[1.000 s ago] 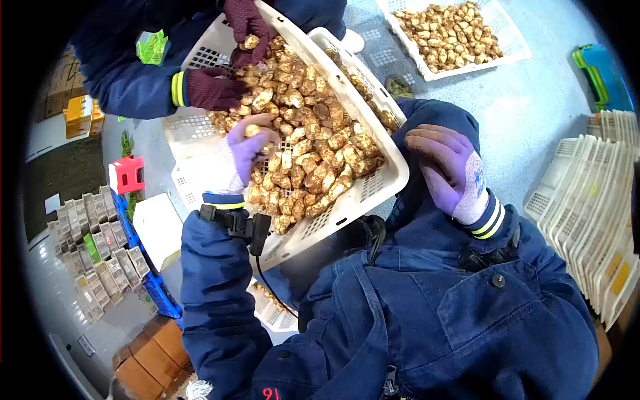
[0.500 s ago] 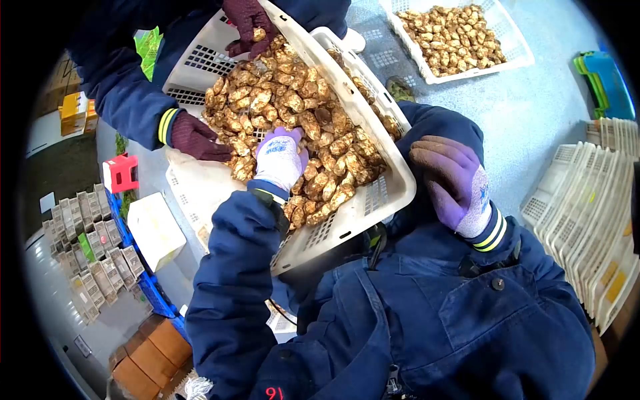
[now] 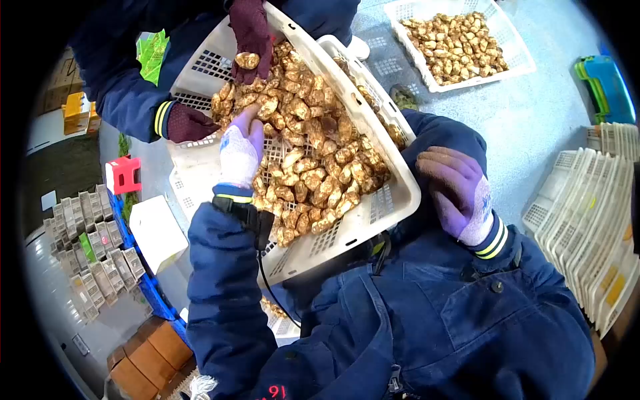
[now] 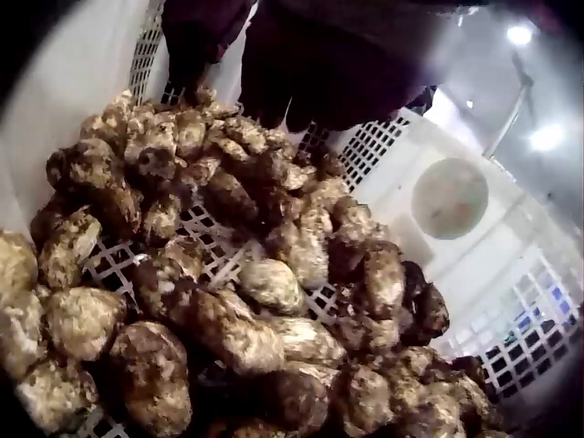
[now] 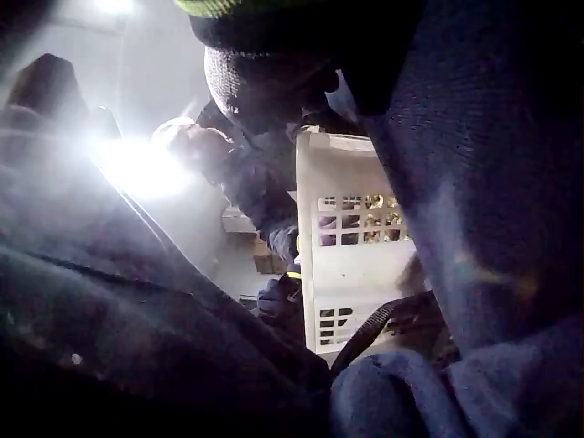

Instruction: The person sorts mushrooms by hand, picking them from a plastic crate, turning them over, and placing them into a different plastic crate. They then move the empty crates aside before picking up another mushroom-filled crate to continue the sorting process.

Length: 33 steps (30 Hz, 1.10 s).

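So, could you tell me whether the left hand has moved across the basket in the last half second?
Yes: the left hand has shifted leftward, nearer the red box, and further up the pile of tubers.

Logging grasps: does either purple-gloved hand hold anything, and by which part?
The right hand holds nothing, resting on the knee. The left hand reaches among the tubers; any grip there cannot be told.

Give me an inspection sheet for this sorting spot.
Surface: blue-grey floor; white basket propped at a tilt.
Job's things: knobbly brown tubers fill the basket.
Clutter: packed cartons and a red box at left.
Hands: left hand reaches into the tubers, grasp hidden; right hand rests relaxed on the knee.
Cables: black cable hangs from the left wrist.
Surroundings: another person's maroon-gloved hand holds one; second tuber basket; stacked white baskets.
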Each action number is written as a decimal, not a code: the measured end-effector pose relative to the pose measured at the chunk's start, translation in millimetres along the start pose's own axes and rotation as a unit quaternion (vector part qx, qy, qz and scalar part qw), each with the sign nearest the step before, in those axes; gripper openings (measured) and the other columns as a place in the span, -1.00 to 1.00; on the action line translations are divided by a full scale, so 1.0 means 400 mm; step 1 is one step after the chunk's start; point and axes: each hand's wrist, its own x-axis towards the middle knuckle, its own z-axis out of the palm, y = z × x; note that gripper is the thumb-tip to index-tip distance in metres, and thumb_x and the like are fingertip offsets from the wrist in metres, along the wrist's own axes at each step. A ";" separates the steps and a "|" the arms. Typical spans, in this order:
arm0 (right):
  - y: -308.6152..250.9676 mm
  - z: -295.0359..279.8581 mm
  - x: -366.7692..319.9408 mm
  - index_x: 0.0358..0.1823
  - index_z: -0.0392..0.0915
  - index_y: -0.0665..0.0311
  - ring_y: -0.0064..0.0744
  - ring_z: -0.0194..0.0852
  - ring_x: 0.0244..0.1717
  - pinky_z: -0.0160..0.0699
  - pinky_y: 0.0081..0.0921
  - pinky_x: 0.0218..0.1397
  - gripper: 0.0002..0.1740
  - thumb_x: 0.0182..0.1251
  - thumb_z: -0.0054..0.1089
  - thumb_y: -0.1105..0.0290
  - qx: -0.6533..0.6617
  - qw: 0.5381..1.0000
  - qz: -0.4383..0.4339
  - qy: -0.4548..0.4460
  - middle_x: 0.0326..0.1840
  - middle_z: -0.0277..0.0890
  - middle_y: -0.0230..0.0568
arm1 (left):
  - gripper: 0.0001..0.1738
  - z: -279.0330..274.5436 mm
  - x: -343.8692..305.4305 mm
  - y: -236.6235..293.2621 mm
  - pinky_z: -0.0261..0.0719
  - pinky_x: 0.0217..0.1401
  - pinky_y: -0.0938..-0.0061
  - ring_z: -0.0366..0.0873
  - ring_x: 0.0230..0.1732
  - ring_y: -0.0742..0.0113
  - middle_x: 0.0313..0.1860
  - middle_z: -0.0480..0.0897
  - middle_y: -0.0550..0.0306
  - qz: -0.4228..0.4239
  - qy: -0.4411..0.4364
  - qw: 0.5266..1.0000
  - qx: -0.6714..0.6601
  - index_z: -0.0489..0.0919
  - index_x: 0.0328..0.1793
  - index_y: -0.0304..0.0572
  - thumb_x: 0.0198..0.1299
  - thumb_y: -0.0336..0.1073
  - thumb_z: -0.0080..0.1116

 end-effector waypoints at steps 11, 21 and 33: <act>0.000 -0.003 0.019 0.04 0.55 0.33 0.10 0.47 0.16 0.41 -0.14 0.26 -0.48 -0.09 0.14 0.46 -0.003 1.000 -0.002 -0.005 0.09 0.55 0.01 | -0.48 0.100 0.088 -0.048 0.54 0.12 0.19 0.57 0.04 -0.20 0.02 0.60 -0.32 -0.009 0.031 0.989 0.148 0.52 0.20 -0.33 0.10 -0.32 0.30; -0.033 0.020 0.012 0.07 0.53 0.33 0.08 0.43 0.21 0.31 -0.14 0.33 -0.48 -0.03 0.07 0.43 -0.017 1.000 0.005 0.022 0.12 0.54 0.03 | -0.50 -0.072 -0.122 0.062 0.68 -0.01 0.40 0.63 0.03 0.13 0.06 0.58 -0.07 -0.038 -0.117 0.730 -0.672 0.38 0.31 -0.41 0.36 -0.22 0.11; -0.166 -0.026 0.087 0.05 0.57 0.38 -0.13 0.57 0.04 0.49 -0.37 0.14 -0.67 0.29 -0.01 0.53 0.022 0.996 0.035 0.073 0.02 0.59 -0.01 | -0.58 -0.090 -0.516 0.138 0.55 -0.16 0.49 0.56 -0.25 0.38 -0.16 0.62 0.16 -0.206 0.063 0.703 -0.678 0.49 0.21 -0.26 0.30 -0.20 0.19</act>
